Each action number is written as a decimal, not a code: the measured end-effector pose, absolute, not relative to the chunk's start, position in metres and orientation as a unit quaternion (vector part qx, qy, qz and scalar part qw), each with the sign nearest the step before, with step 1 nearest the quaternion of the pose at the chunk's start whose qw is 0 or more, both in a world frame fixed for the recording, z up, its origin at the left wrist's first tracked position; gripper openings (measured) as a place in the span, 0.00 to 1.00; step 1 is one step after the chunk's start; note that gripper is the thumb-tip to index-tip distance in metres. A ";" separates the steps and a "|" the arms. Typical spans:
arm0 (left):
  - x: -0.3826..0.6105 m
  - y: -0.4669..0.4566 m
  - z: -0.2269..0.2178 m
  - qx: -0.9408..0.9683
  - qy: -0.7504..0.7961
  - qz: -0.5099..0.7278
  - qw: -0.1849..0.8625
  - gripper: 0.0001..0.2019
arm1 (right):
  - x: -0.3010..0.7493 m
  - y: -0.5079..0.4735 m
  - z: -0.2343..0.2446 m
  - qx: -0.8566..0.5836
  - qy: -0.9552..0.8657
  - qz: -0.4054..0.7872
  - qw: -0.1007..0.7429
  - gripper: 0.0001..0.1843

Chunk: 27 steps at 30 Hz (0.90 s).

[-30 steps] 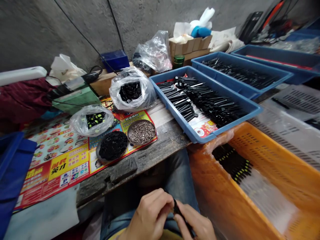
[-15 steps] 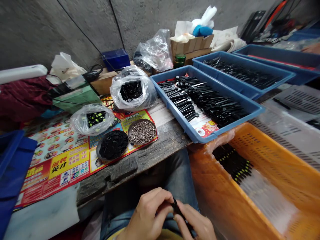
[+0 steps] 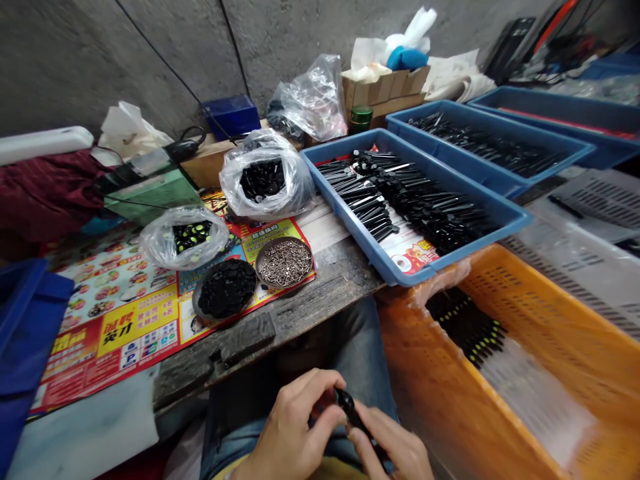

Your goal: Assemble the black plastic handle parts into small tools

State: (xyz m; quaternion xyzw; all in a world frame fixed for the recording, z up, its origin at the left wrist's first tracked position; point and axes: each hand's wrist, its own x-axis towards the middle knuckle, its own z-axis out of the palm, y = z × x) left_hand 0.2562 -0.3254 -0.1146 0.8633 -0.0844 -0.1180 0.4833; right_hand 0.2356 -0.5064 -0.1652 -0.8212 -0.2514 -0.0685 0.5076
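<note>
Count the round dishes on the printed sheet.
2: the left dish, holding black pieces, and the right dish, holding small metal parts, side by side near the table edge. Others could be hidden behind the plastic bags.

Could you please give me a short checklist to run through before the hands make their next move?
1. Right hand has a grip on the black piece: ok, fingers and thumb close around it.
2. Left hand touches the piece's upper end: cannot tell; the fingertips are right by it, but contact is unclear.
3. Small metal parts are contained: ok, heaped in a round dish.
4. Bag with yellow-green-marked parts is open: ok, its contents show.
5. Orange crate stands beside the person's right: ok, with pieces inside.
</note>
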 end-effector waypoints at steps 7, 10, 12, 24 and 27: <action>0.255 -0.324 -0.121 0.841 -0.030 -0.136 0.523 0.23 | 0.233 -0.508 -0.168 -0.817 -0.248 -0.026 0.520 0.19; 0.256 -0.324 -0.121 0.822 -0.022 -0.161 0.546 0.25 | 0.233 -0.509 -0.168 -0.815 -0.247 -0.021 0.524 0.20; 0.258 -0.324 -0.118 0.810 -0.017 -0.176 0.559 0.24 | 0.233 -0.509 -0.169 -0.814 -0.251 -0.033 0.523 0.20; 0.261 -0.327 -0.111 0.782 -0.005 -0.199 0.590 0.22 | 0.233 -0.509 -0.170 -0.810 -0.257 -0.028 0.526 0.19; 0.262 -0.327 -0.109 0.779 -0.003 -0.199 0.595 0.20 | 0.234 -0.510 -0.170 -0.807 -0.262 -0.030 0.529 0.21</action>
